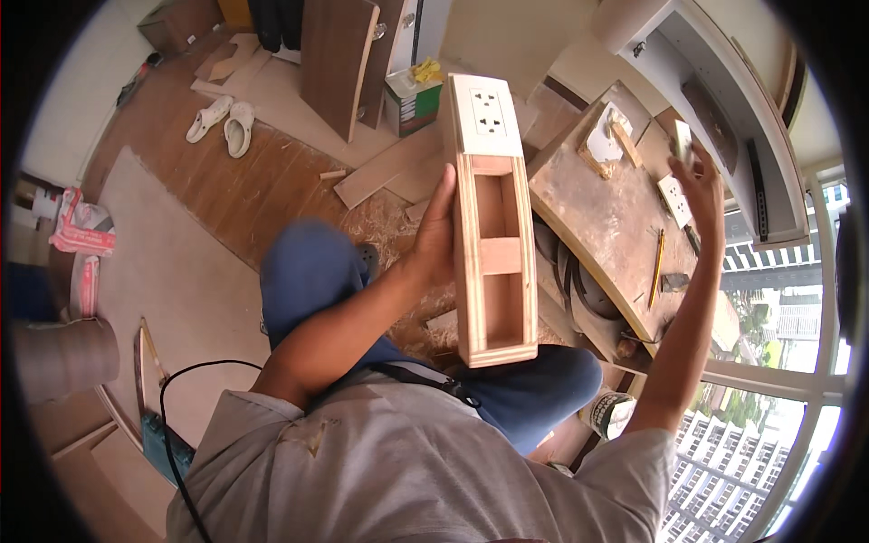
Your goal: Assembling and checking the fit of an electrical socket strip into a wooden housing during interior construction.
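My left hand (436,233) grips a long, narrow wooden box (500,256) from its left side, holding it up over my lap. Two rectangular openings in the box face me, with a wooden crosspiece between them. A white double power socket (490,113) is fitted at its far end. Out to the right, my right hand (702,181) pinches a small white plate (682,138) above the workbench; its face is turned too far to make out. Below that hand, another white socket plate (674,200) rests on the bench, and a yellow pencil (657,262) lies nearer to me.
The worn wooden workbench (588,217) carries wood offcuts (625,143) and a small dark block (674,282). Wood shavings (385,222) and boards (385,172) cover the floor ahead. White clogs (238,129) stand at far left. A black cable (195,369) loops beside me, near a teal power tool (167,450).
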`<state>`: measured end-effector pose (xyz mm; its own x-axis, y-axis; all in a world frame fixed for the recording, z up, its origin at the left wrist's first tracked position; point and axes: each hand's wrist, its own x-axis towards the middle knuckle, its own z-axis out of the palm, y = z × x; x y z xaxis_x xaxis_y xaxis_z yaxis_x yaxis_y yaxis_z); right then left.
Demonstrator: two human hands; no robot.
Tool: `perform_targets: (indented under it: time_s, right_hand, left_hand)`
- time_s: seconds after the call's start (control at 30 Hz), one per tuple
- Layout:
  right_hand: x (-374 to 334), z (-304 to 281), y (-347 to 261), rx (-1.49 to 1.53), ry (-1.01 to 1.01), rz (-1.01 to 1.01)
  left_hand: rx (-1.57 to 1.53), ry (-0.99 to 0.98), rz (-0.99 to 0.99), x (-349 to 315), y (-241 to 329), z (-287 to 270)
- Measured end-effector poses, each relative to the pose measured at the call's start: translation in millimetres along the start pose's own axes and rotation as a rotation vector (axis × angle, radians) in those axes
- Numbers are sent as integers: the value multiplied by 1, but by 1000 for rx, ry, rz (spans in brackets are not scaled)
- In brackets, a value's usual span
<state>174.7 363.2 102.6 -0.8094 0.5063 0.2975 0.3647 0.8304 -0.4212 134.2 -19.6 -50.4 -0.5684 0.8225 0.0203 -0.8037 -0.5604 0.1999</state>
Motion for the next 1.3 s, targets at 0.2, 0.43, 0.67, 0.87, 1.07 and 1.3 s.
perform_targets:
  time_s: [0.2,0.43,0.67,0.87,1.07,1.3]
  right_hand:
    - [-169,21,-177,318,-202,-46]
    - [-216,56,-206,19,49,-222]
    - [-226,54,-210,167,-3,-119]
    - [-232,66,-200,45,80,-176]
    - [-185,48,-147,57,150,-333]
    - [0,0,84,-318,-106,-125]
  left_hand:
    - [41,-22,50,2,-21,21]
    - [67,-62,120,-7,-29,13]
    - [155,-89,74,-23,-21,20]
    - [171,-46,59,-16,-33,10]
    - [142,82,63,-14,-27,17]
    - [-111,-56,-23,-19,-8,14]
